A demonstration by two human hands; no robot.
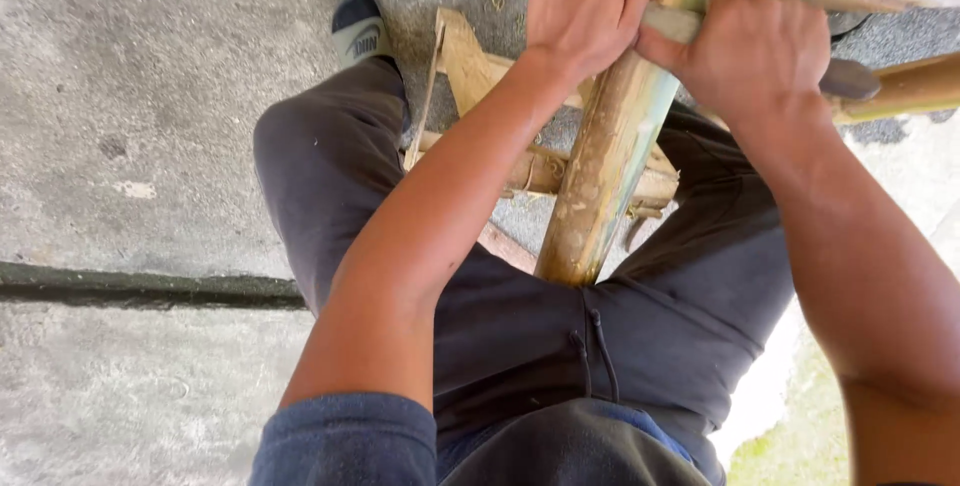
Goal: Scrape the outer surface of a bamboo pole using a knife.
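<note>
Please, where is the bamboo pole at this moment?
In the head view, the bamboo pole runs from the upper centre down to the person's lap, between the knees, over a wooden frame, with the left hand and right hand gripping its upper part.

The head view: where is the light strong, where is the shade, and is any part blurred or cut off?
In the head view, sunlight falls hard on both forearms and on the bamboo pole; the lap and the wooden stand lie in shade; the bright ground at lower right looks washed out; the left hand and right hand are sharp, though the top edge cuts off the fingertips.
</note>
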